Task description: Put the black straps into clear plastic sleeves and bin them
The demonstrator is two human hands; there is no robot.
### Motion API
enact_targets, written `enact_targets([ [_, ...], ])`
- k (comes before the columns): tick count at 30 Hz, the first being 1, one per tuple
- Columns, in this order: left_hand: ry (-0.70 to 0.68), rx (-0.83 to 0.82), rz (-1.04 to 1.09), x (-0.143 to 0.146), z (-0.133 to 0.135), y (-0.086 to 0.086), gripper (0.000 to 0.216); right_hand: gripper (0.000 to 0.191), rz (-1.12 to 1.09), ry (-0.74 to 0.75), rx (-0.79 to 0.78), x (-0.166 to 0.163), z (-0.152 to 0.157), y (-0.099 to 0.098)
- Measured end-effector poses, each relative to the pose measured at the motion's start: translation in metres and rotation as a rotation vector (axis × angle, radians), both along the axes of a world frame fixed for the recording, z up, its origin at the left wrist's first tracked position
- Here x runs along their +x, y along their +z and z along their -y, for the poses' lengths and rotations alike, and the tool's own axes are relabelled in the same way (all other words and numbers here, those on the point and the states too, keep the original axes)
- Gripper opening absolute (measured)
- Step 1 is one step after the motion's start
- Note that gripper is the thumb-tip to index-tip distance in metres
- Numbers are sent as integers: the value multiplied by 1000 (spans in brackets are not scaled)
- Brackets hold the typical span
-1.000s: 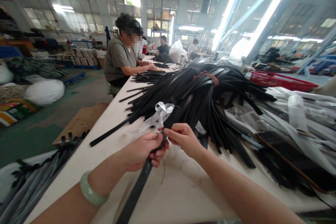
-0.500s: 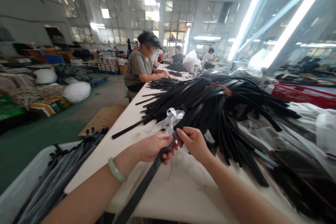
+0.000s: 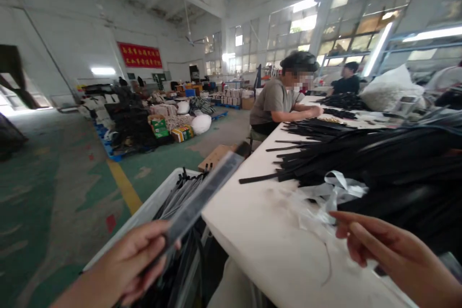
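My left hand (image 3: pixel 135 260) is closed around a flat black strap (image 3: pixel 205 195) wrapped in a clear plastic sleeve. The strap slants up and to the right, over a pale bin (image 3: pixel 133 228) filled with several similar sleeved straps (image 3: pixel 171 202). Above the white table (image 3: pixel 249 216), my right hand (image 3: pixel 382 245) has its index finger stretched out and the others loosely bent, with nothing visible in it. Its fingertip is close to a tangle of clear, whitish plastic strips (image 3: pixel 337 190); contact cannot be made out. Bare black straps (image 3: pixel 390 163) lie heaped behind the strips.
A co-worker in a grey shirt (image 3: pixel 272 101) sits at the table's far left side. Beyond is another person (image 3: pixel 346 79) near a large white bag (image 3: pixel 393 86). Cardboard (image 3: pixel 218 154) lies on the floor by the bin. Stacked goods (image 3: pixel 133 120) stand farther left.
The view has swung left. My hands, together at the strap's end before, are now far apart; the left has carried the sleeved strap off the table towards the bin.
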State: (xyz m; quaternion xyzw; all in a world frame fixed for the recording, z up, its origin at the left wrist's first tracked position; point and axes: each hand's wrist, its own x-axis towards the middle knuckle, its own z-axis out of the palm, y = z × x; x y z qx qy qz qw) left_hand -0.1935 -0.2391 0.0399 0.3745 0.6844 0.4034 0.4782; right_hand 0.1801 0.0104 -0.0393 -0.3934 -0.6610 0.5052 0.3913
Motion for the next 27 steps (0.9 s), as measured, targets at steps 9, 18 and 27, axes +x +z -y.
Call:
enact_targets([
  [9, 159, 43, -203, -154, -95, 3, 40, 35, 241, -527, 140, 46, -54, -9],
  [18, -587, 665, -881, 28, -239, -40, 48, 41, 494, -265, 775, 2, -29, -2],
  [27, -593, 753, -495, 136, -275, -54, 10, 26, 585, 209, 888, -35, 7, 6],
])
